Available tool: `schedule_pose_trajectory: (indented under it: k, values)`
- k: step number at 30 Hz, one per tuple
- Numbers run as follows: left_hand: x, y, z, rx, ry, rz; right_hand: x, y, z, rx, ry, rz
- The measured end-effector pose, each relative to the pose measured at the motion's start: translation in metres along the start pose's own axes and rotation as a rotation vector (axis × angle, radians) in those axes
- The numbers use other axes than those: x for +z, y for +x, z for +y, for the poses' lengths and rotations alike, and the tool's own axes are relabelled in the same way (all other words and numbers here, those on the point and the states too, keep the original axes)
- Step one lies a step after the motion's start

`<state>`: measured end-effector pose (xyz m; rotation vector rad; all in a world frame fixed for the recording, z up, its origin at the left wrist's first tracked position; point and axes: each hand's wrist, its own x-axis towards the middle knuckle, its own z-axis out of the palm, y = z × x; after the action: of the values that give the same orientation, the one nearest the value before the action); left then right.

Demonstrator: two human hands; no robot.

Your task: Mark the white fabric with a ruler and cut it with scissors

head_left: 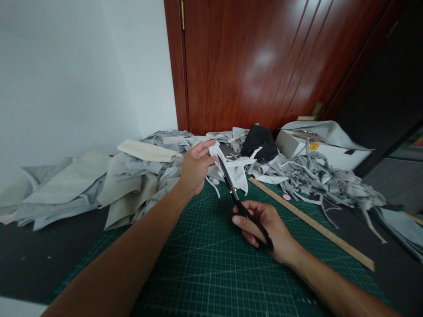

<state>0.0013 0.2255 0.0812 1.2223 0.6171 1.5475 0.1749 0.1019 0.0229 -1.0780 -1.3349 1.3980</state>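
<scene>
Pinched in my left hand [197,166] is the upper end of a white piece of fabric [237,172], which hangs down in uneven strips. My right hand [261,224] is closed around the black handles of a pair of scissors [234,193]. The blades point up and away from me and reach the fabric close to my left fingertips. How far the blades are apart is hard to make out. Both hands are above a green cutting mat [211,264] with a printed grid.
Piles of grey and cream fabric [69,180] lie at the left. Tangled grey strips [317,176], a wooden ruler [313,224] and a pink disc [286,197] are at the right. Farther back are a black cloth [259,143], a white box [324,152] and a wooden door [251,61].
</scene>
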Motion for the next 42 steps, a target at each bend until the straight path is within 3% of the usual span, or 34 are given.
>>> schedule_pose_trajectory:
  k: [13, 28, 42]
  values:
    - [-0.001, 0.001, 0.0, 0.018, 0.071, 0.076, -0.002, 0.001, 0.006, -0.016, -0.012, -0.008]
    - [0.002, 0.0, -0.007, -0.049, -0.042, 0.102, -0.004, 0.001, 0.006, -0.02, -0.003, -0.023]
    - [-0.012, 0.002, 0.004, -0.061, -0.148, -0.222, -0.007, 0.002, 0.004, -0.021, 0.038, -0.014]
